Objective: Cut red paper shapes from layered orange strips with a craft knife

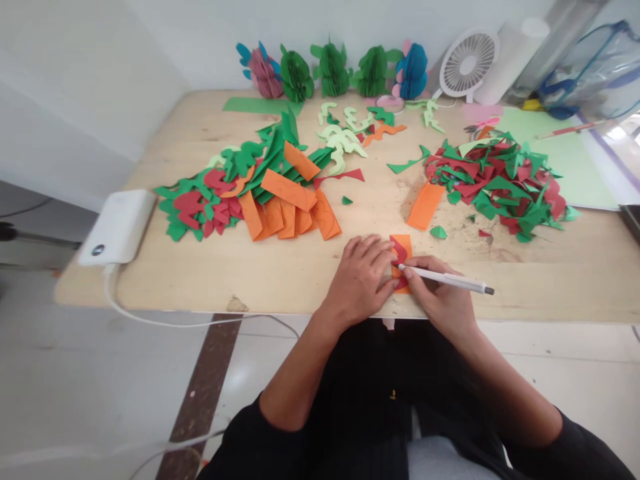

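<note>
A pale wooden table (280, 273) is set against a white wall (210, 40), along which five folded-paper figures (333, 70) are lined up. At the near edge, an orange paper strip (405, 241) is laid flat with a red cut-out (401, 253) placed on top. These are steadied by the left hand (363, 273), fingers extended, nothing gripped. A white pen (445, 277) is pinched between thumb and fingers of the right hand (445, 297), its tip brought to the cut-out; tracing seems under way, though how much is drawn cannot be told. Curved outlines are seen on some orange pieces (289, 192) stacked to the left: judged marked, not yet cut. One orange piece (426, 205) is left beside the scrap heap (495, 177), no marking discernible. Red and green shapes (189, 202), already cut, are piled farther left.
</note>
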Available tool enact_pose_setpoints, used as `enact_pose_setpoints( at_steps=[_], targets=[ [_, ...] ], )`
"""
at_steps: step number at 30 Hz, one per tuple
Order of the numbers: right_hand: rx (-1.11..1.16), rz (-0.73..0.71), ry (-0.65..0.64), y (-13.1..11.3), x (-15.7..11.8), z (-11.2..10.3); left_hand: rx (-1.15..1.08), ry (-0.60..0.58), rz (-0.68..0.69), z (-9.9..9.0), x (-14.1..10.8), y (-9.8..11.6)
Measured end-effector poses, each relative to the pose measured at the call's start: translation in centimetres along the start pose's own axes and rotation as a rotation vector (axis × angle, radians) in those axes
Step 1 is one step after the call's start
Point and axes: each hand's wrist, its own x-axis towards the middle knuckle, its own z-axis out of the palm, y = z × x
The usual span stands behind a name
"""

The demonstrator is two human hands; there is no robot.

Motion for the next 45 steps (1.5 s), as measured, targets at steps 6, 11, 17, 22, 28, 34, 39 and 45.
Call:
enact_pose_setpoints(
  at_steps=[6, 11, 17, 22, 28, 34, 39, 45],
  targets=[
    [0.019, 0.000, -0.002, 0.01, -0.04, 0.02, -0.002, 0.006, 0.001, 0.01, 0.00, -0.04],
    [0.025, -0.008, -0.007, 0.05, 0.04, -0.08, -0.007, 0.018, 0.013, 0.14, -0.03, -0.13],
    [0.029, -0.006, -0.018, 0.04, 0.11, -0.01, -0.010, 0.014, 0.008, 0.06, -0.01, -0.05],
    [0.007, -0.003, -0.008, -0.06, 0.03, 0.01, -0.006, 0.006, -0.003, 0.00, 0.03, -0.01],
    [-0.018, -0.019, -0.001, -0.08, -0.04, -0.09, -0.002, 0.002, -0.005, -0.02, 0.01, 0.02],
    [-0.044, -0.010, -0.002, -0.04, -0.18, -0.33, -0.009, 0.002, -0.004, -0.06, 0.01, 0.02],
    [-0.060, -0.021, 0.009, 0.01, -0.34, -0.67, -0.003, -0.012, -0.006, 0.03, 0.07, -0.12],
    [-0.062, -0.008, 0.009, 0.16, -0.54, -0.84, 0.008, -0.006, 0.000, 0.05, 0.03, -0.10]
  ],
)
